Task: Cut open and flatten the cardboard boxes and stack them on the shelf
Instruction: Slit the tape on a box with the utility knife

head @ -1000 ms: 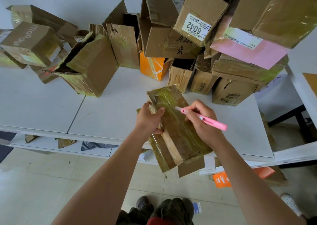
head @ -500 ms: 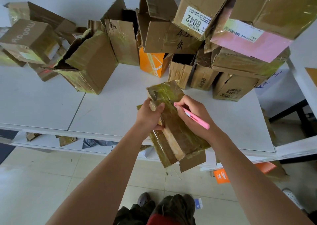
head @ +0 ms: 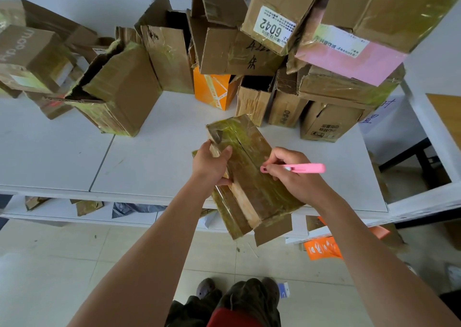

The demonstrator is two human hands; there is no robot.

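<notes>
Brown cardboard wrapped in glossy yellowish tape makes up the taped box (head: pixel 249 174) at the centre of the frame, tilted over the near edge of the white bench (head: pixel 154 162), its lower end hanging past that edge above the floor. The left hand (head: pixel 210 164) closes its grip round the box's left side, thumb lying on the taped top face. The right hand (head: pixel 290 177) pinches a pink cutter (head: pixel 296 168) like a pen, its grip closed on the tool, with the tip against the box's top face near the middle and the pink body pointing toward the right of the frame. A dark slit runs along the top face above the tip. At the box's lower right corner a loose flap (head: pixel 273 229) hangs down. Across the upper half of the frame a heap of opened boxes (head: pixel 219 49) stands on the bench, among them an orange box (head: pixel 212 88) at upper centre, a pink box (head: pixel 354 59) at upper right and a box with a white label (head: pixel 273 28) reading 6042.
</notes>
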